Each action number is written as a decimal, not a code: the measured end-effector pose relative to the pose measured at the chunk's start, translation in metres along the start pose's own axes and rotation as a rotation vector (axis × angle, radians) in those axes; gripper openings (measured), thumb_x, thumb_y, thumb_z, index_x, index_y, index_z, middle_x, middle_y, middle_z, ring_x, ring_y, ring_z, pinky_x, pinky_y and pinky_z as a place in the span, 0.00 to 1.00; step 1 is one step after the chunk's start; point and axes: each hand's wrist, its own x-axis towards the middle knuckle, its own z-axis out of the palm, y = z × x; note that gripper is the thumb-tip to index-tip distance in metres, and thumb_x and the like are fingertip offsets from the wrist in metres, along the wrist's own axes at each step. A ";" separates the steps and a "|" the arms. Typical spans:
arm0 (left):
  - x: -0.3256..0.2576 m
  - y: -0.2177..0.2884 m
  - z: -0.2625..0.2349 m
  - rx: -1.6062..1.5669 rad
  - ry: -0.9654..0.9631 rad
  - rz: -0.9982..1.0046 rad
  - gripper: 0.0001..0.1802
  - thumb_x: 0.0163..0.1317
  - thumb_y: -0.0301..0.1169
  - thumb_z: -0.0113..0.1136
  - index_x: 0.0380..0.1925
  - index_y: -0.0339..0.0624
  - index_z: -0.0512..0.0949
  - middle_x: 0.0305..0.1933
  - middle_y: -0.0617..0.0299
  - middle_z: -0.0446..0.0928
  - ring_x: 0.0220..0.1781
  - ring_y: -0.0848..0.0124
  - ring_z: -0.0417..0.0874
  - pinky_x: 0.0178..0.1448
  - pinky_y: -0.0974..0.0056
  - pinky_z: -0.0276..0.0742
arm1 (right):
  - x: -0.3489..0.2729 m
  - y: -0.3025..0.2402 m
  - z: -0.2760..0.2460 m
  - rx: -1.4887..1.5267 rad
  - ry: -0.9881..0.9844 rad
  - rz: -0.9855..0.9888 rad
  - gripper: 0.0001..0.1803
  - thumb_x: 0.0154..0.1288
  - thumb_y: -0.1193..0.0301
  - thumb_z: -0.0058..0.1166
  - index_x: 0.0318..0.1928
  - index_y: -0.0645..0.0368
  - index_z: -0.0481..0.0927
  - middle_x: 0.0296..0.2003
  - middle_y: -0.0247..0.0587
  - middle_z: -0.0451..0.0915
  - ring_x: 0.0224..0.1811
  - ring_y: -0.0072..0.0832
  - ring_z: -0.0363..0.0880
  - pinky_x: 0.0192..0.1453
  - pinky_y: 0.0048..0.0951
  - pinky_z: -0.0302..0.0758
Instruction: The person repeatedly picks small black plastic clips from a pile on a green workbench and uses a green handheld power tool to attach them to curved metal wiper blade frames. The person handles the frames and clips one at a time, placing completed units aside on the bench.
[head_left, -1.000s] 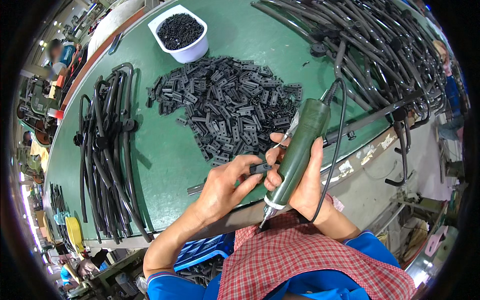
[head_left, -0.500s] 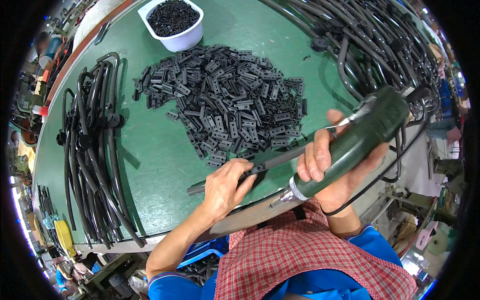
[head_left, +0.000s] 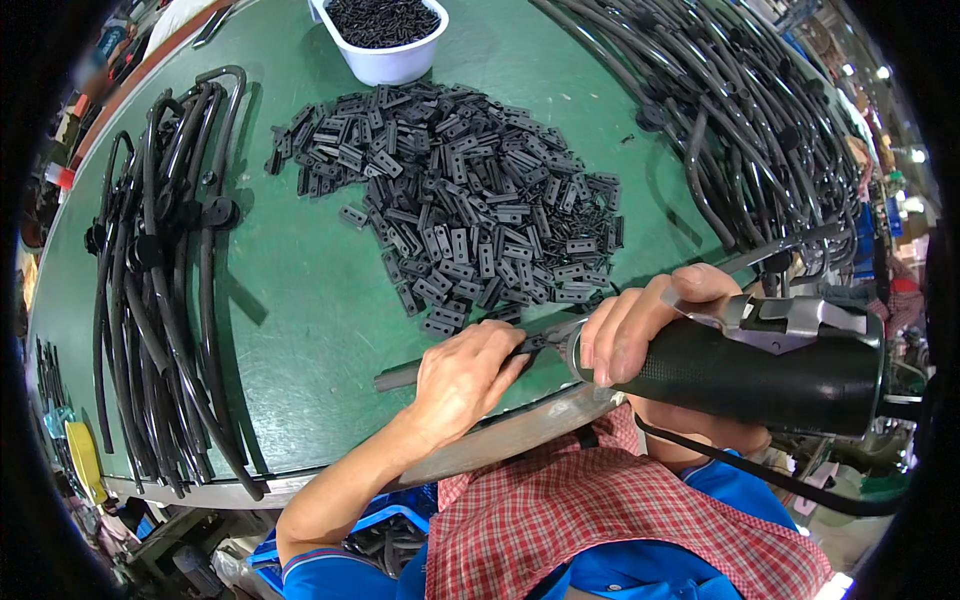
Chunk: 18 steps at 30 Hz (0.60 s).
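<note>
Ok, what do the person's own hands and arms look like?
The left hand and right hand are ungloved. The left forearm is bare below a short blue left sleeve with a thin striped trim at its cuff. The right sleeve is blue too.

A dark power driver [head_left: 760, 385] is gripped in the right hand [head_left: 645, 325], pointed leftward — a dark tube [head_left: 398, 377] is held near the edge of the green table [head_left: 315, 330] by the left hand [head_left: 465, 372]. Beyond, small black parts [head_left: 455, 205] are heaped near a white tub [head_left: 395, 67]; bent tubes [head_left: 208, 300] are piled on both sides.
</note>
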 end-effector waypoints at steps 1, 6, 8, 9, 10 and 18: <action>0.000 0.000 -0.001 0.004 0.001 0.005 0.11 0.55 0.28 0.63 0.38 0.38 0.75 0.39 0.55 0.79 0.39 0.56 0.81 0.41 0.58 0.79 | 0.001 0.000 0.002 -0.022 -0.021 0.014 0.38 0.59 0.48 0.57 0.60 0.59 0.62 0.27 0.43 0.75 0.26 0.35 0.76 0.34 0.39 0.73; -0.003 -0.005 0.000 -0.015 0.037 0.031 0.11 0.55 0.28 0.63 0.37 0.37 0.75 0.39 0.55 0.79 0.38 0.57 0.81 0.40 0.57 0.78 | 0.005 0.014 -0.001 -0.116 -0.200 0.077 0.28 0.64 0.56 0.56 0.56 0.60 0.65 0.27 0.45 0.77 0.27 0.37 0.78 0.35 0.39 0.75; -0.002 -0.004 -0.001 -0.067 0.020 0.047 0.11 0.54 0.28 0.63 0.37 0.37 0.75 0.39 0.54 0.79 0.38 0.57 0.81 0.40 0.57 0.78 | 0.011 0.012 0.000 -0.152 -0.272 0.100 0.24 0.65 0.57 0.55 0.51 0.61 0.67 0.26 0.45 0.78 0.27 0.37 0.79 0.35 0.40 0.77; -0.002 -0.005 -0.001 -0.059 0.025 0.042 0.11 0.55 0.28 0.63 0.37 0.37 0.75 0.39 0.54 0.79 0.38 0.57 0.81 0.40 0.57 0.78 | 0.015 0.016 -0.002 -0.150 -0.319 0.101 0.22 0.66 0.57 0.55 0.49 0.62 0.68 0.25 0.45 0.79 0.27 0.37 0.80 0.35 0.40 0.78; -0.003 -0.007 0.000 -0.052 0.030 0.037 0.11 0.55 0.28 0.63 0.37 0.37 0.76 0.39 0.54 0.79 0.38 0.57 0.81 0.40 0.58 0.79 | 0.014 0.018 -0.002 -0.142 -0.317 0.133 0.23 0.66 0.56 0.56 0.49 0.63 0.69 0.25 0.45 0.79 0.27 0.37 0.80 0.34 0.40 0.78; -0.005 -0.005 0.002 -0.033 -0.058 -0.055 0.17 0.56 0.34 0.64 0.43 0.38 0.76 0.44 0.53 0.79 0.45 0.54 0.80 0.48 0.55 0.78 | 0.001 0.011 -0.046 0.620 0.166 -0.094 0.53 0.53 0.29 0.47 0.65 0.59 0.62 0.22 0.35 0.73 0.19 0.25 0.73 0.22 0.30 0.71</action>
